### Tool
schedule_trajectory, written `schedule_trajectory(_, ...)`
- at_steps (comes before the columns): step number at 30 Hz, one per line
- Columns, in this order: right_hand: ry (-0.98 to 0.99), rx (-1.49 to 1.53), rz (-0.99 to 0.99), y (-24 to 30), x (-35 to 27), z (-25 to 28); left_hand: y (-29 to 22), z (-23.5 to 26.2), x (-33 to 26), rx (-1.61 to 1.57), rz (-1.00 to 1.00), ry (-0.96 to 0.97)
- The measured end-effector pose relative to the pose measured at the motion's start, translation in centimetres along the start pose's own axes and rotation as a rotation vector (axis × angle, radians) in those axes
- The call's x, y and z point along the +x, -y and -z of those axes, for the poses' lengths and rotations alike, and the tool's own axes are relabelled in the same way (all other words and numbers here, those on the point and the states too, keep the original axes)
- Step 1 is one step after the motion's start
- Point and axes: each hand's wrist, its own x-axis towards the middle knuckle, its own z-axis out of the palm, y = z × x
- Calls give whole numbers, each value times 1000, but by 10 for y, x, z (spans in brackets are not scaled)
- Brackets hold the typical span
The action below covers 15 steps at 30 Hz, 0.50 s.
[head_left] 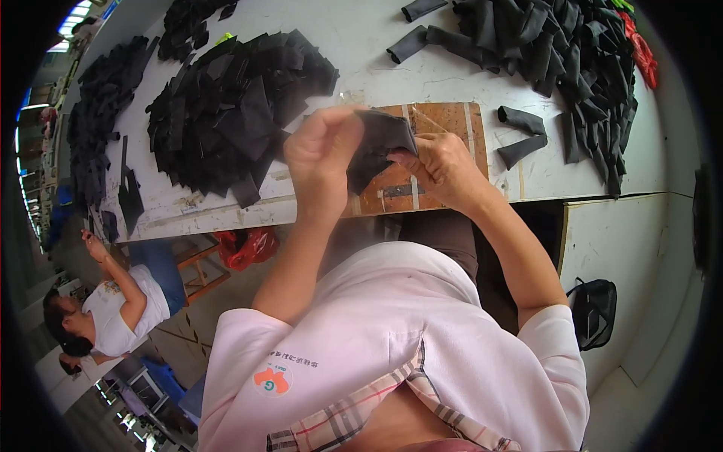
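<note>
A dark fabric piece (382,139) is stretched between my two hands above a brown board (452,120) at the table's near edge. My left hand (324,147) pinches its left side, thumb against the cloth. With its fingers curled, my right hand (444,166) grips the right side, and part of a fingertip shows at the cloth's edge. Just left of my left hand lies a large heap of flat black fabric pieces (226,113). A bent black fabric tube (521,124) rests on the table right of the board.
More black fabric tubes (542,45) are piled at the far right beside a red bag (639,49). Another heap of black pieces (109,90) covers the far left. Below the table hangs a red plastic bag (247,247); a person (113,309) sits at the left.
</note>
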Motion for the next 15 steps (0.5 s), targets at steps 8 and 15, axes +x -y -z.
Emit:
schedule_trajectory(8,-415,545,-131,-13,56,90,86,34,-5,1330,-181,-161)
schedule_trajectory(15,-44,591,-488,8,-24,-8,80,60,-1,1407,-152,-44)
